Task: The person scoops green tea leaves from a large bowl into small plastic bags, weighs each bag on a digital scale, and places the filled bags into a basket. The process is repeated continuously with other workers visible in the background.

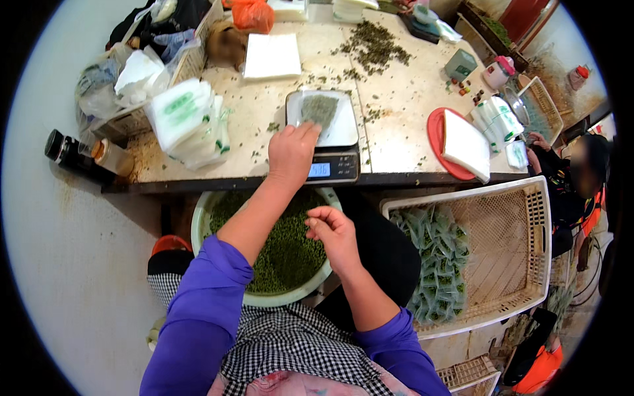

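On the table, a digital scale [337, 167] with a white tray carries a clear plastic bag [319, 109] filled with small green grains. My left hand [292, 153] reaches over the scale, its fingers closed at the bag's near edge. Below the table edge a pale green basin [200, 228] holds a heap of loose green grains [281, 254] that look like green peppercorns. Over the basin's right side hovers my right hand [335, 239], fingers curled and thumb near the forefinger; whatever may be between them is too small to make out.
To the right, a cream plastic crate [505, 251] holds several filled bags [436, 270]. Stacked empty bags [185, 122] lie at the table's left. A red plate [437, 132] bears white sheets. Dried grains [376, 46] lie scattered behind. Another person [574, 185] sits at far right.
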`<move>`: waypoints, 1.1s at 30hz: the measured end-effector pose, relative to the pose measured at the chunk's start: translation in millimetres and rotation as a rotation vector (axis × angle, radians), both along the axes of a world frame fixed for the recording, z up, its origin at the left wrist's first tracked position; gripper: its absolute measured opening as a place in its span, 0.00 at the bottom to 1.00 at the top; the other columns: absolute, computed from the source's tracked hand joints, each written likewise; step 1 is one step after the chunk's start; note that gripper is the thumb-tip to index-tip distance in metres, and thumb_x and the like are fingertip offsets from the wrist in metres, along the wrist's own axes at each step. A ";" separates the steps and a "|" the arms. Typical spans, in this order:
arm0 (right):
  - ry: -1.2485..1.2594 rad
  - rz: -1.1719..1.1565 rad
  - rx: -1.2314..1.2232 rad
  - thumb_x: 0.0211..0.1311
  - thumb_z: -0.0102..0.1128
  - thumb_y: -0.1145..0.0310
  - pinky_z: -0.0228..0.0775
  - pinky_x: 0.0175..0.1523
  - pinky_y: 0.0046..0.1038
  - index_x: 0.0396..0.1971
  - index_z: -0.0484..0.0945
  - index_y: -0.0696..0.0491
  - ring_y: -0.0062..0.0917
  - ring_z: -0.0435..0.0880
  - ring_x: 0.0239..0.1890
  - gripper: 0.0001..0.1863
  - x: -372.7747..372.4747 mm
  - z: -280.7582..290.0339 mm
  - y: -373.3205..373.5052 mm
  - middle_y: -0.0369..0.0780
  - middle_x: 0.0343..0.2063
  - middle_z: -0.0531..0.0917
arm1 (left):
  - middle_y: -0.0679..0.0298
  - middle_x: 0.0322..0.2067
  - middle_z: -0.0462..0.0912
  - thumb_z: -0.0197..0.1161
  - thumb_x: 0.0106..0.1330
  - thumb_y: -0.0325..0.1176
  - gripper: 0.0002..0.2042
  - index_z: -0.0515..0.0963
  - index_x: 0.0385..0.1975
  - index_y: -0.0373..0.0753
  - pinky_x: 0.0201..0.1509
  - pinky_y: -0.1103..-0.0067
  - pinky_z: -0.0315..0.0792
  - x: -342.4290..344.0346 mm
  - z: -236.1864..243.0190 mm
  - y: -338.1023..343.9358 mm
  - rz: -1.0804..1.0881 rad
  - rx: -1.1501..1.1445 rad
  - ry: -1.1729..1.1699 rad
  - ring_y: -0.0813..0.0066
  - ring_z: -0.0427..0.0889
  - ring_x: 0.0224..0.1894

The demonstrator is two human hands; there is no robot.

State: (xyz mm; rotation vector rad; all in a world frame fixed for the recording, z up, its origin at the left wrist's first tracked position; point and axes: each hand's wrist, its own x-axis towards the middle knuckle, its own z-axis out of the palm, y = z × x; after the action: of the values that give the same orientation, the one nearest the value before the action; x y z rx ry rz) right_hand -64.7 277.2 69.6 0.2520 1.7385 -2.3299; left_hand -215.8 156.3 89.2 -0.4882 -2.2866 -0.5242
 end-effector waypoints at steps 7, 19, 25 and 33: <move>0.031 -0.112 -0.084 0.64 0.57 0.76 0.71 0.36 0.18 0.41 0.78 0.58 0.16 0.79 0.28 0.07 -1.5 14.3 7.5 0.37 0.32 0.84 | 0.61 0.30 0.84 0.64 0.58 0.21 0.06 0.83 0.35 0.36 0.34 0.77 0.75 88.2 -21.5 -66.9 -0.067 0.356 -0.383 0.67 0.82 0.30; 0.034 -0.127 -0.102 0.65 0.57 0.76 0.71 0.36 0.19 0.41 0.78 0.57 0.17 0.79 0.27 0.06 -2.9 11.2 3.1 0.38 0.31 0.84 | 0.57 0.43 0.83 0.72 0.53 0.41 0.18 0.83 0.44 0.47 0.50 0.64 0.75 64.8 -161.9 -70.9 0.288 0.017 -0.675 0.54 0.80 0.47; 0.042 -0.123 -0.091 0.65 0.57 0.76 0.71 0.36 0.19 0.40 0.78 0.57 0.17 0.79 0.27 0.06 -4.2 13.4 2.4 0.38 0.31 0.83 | 0.55 0.44 0.82 0.70 0.55 0.43 0.19 0.81 0.47 0.48 0.52 0.64 0.74 53.4 -171.3 -59.1 0.222 -0.148 -0.689 0.56 0.80 0.49; 0.062 -0.174 -0.107 0.65 0.57 0.76 0.71 0.36 0.20 0.40 0.78 0.57 0.17 0.79 0.27 0.06 -4.0 15.3 3.4 0.38 0.31 0.83 | 0.64 0.31 0.83 0.66 0.63 0.27 0.07 0.81 0.39 0.34 0.35 0.78 0.77 104.8 -119.2 -89.9 -0.026 0.984 -1.078 0.75 0.82 0.30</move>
State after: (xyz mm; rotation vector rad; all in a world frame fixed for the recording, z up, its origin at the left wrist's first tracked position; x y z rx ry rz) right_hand -68.7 280.6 85.0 0.3278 1.6734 -2.5706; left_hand -110.9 66.4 -30.0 0.3714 -2.4827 -2.1553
